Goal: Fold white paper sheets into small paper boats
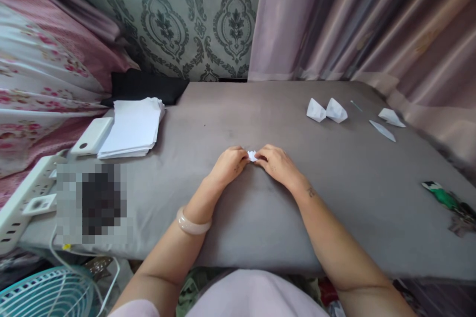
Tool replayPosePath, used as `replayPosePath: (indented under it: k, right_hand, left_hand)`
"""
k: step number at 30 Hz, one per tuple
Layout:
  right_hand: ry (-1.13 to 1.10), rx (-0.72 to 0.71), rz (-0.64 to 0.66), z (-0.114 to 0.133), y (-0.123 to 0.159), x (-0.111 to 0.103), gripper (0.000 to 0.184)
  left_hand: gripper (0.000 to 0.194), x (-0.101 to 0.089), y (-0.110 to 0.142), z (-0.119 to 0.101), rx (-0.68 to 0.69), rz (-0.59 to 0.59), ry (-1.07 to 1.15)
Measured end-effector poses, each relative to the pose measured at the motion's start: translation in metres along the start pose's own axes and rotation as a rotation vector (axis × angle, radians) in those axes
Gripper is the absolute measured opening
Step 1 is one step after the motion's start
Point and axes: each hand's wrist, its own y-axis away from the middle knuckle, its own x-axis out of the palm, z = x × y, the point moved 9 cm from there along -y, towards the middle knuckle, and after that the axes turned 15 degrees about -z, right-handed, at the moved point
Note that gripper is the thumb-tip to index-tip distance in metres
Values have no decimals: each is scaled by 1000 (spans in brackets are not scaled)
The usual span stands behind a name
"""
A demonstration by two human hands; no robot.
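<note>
Near the middle of the table, a small piece of folded white paper [252, 156] is pinched between my two hands. My left hand [231, 163] grips its left end, thumb and fingers pressed together. On the opposite end, my right hand [275, 162] closes its fingertips the same way. Most of the paper is hidden behind the fingers; only a short, jagged white part shows in the gap. Farther off to the right stand two folded white paper shapes [326, 110] side by side, their tips touching or nearly so.
A stack of white paper [130, 126] lies at the left beside a white box-like device [92, 136] and a power strip [26, 203]. Flat paper pieces [383, 130], a thin stick [356, 105] and a green object with keys [446, 200] lie rightward. A fan [48, 292] stands below left.
</note>
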Motion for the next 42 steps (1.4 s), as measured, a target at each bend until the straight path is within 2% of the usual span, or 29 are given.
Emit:
replayPosePath:
  k: [5, 9, 12, 15, 19, 23, 28, 33, 37, 40, 42]
  right_hand:
    - [4, -16, 7, 2, 2, -1, 17]
    - [-7, 49, -2, 0, 0, -1, 23]
    - [-49, 185, -2, -13, -3, 3, 20]
    - [-167, 356, -7, -30, -5, 11, 18]
    - [-220, 437, -20, -38, -7, 14, 19]
    - [-140, 473, -40, -39, -7, 10, 21]
    - [-171, 373, -91, -33, -11, 11, 14]
    - [-376, 315, 5, -36, -7, 25, 18]
    - [-459, 275, 6, -33, -6, 28, 25]
    - [-546, 296, -28, -27, -8, 24, 26]
    - [-705, 406, -70, -29, -10, 18, 28]
  left_hand:
    - [22, -2, 1, -2, 11, 1, 31]
    - [28, -3, 0, -2, -26, -7, 20]
    - [25, -5, -4, 5, -148, -19, -5]
    - [21, -5, -5, 16, -340, 9, 18]
    - [20, -1, -5, 26, -518, 67, 53]
    - [14, 7, -7, 24, -472, 88, 8]
    - [8, 8, -8, 22, -392, -9, -27]
    - [13, 8, -2, 25, -409, -21, 160]
    - [19, 4, 0, 25, -396, -86, 328]
    - [23, 4, 1, 29, -522, -108, 565]
    - [26, 3, 3, 32, -670, -134, 776]
